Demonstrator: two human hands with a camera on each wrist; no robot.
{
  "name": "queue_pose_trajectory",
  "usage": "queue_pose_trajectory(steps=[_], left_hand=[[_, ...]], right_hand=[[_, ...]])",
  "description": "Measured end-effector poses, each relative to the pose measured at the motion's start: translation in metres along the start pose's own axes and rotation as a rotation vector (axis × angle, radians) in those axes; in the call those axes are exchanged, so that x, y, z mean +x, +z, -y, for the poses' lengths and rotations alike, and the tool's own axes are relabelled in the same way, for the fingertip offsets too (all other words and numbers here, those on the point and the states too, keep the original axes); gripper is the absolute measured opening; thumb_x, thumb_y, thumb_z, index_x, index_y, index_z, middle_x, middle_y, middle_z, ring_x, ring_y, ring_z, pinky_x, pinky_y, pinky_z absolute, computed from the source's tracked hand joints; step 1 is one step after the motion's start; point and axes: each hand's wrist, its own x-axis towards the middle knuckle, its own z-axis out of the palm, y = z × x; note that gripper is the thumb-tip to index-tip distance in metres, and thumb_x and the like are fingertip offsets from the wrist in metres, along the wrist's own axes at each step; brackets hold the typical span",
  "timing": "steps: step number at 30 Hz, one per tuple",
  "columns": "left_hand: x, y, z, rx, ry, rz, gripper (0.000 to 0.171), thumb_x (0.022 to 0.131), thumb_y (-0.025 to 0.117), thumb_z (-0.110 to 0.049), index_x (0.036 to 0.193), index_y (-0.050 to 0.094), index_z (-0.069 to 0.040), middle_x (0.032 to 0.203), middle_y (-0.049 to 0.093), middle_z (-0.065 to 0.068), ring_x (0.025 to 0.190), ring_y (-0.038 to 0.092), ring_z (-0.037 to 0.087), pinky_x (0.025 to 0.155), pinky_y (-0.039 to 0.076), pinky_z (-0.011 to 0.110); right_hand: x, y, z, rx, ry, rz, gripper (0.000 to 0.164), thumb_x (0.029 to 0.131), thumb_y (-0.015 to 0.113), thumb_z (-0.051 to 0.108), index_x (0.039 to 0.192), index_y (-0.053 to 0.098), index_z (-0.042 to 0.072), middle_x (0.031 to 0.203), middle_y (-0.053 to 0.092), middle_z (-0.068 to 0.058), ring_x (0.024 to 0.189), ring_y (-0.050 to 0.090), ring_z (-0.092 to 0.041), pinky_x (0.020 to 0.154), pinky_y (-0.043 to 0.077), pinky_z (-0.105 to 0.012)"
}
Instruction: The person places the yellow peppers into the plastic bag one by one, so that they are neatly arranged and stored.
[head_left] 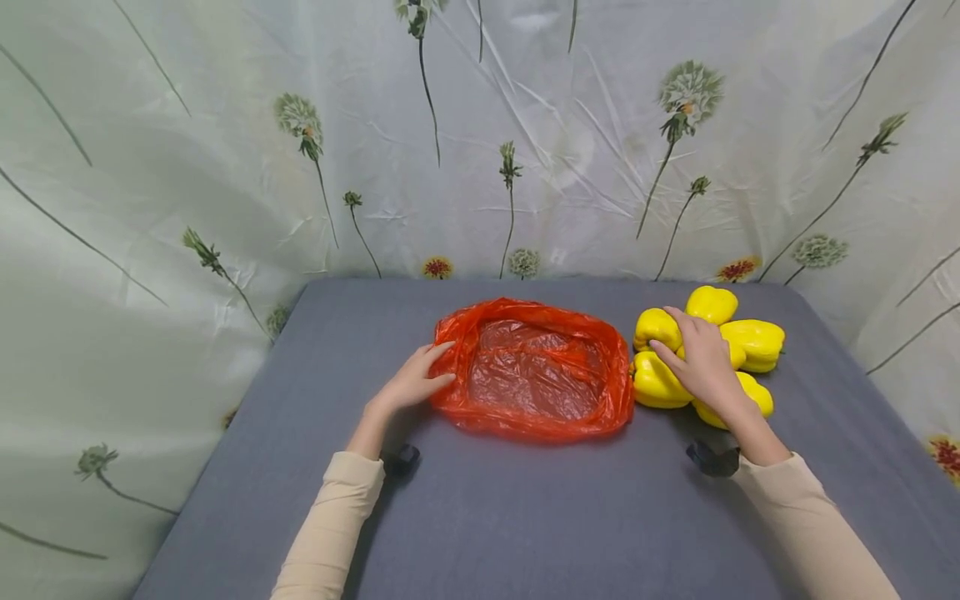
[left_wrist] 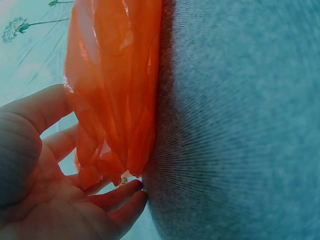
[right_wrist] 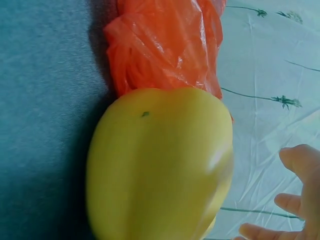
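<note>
A red plastic bag (head_left: 626, 400) lies spread on the table with its wide mouth facing up and its rim rolled outward. At its left side is my left hand (head_left: 415, 379), fingers loosely bent and meeting the rim; the left wrist view has the bag (left_wrist: 115, 85) beside the spread fingers. Several yellow bell peppers (head_left: 753, 343) sit grouped right of the bag. Over them hovers my right hand (head_left: 705, 358), hiding part of the group. In the right wrist view its fingers stand apart from the nearest bell pepper (right_wrist: 155, 165), holding nothing.
The grey cloth-covered table (head_left: 525, 517) runs up to a pale curtain (head_left: 465, 192) printed with dandelions, which hangs behind and on both sides. A dark strap device (head_left: 712, 458) is on the right wrist, and a similar device (head_left: 401, 460) is on the left.
</note>
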Motion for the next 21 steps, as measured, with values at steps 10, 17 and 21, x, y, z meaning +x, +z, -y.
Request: queue_pose_trajectory(steps=[10,17,21], left_hand=[[-0.003,0.008,0.006,-0.030,-0.011,-0.007,0.062,0.091,0.058,-0.026,0.145,0.033,-0.010,0.151,0.025,0.024,0.140,0.025,0.041,0.111,0.027,0.058],[-0.003,0.012,0.010,-0.036,0.009,-0.007,0.059,0.090,0.060,-0.022,0.143,0.038,-0.011,0.156,0.012,0.022,0.143,0.014,0.042,0.112,0.024,0.060],[-0.004,0.010,0.009,-0.046,0.018,-0.005,0.057,0.089,0.061,-0.019,0.142,0.040,-0.011,0.157,0.010,0.020,0.144,0.012,0.042,0.111,0.024,0.061]], right_hand=[[-0.011,0.005,-0.008,0.064,-0.008,0.011,0.056,0.096,0.050,0.027,0.138,0.034,-0.006,0.123,0.047,-0.033,0.112,0.043,-0.045,0.093,0.033,-0.061],[-0.013,0.007,-0.011,0.028,0.007,0.099,0.056,0.095,0.053,0.027,0.137,0.035,-0.005,0.118,0.053,-0.032,0.110,0.046,-0.046,0.094,0.035,-0.061],[-0.014,0.007,-0.010,0.024,0.012,0.174,0.061,0.094,0.054,0.031,0.140,0.032,-0.003,0.126,0.051,-0.031,0.117,0.045,-0.046,0.099,0.034,-0.062]])
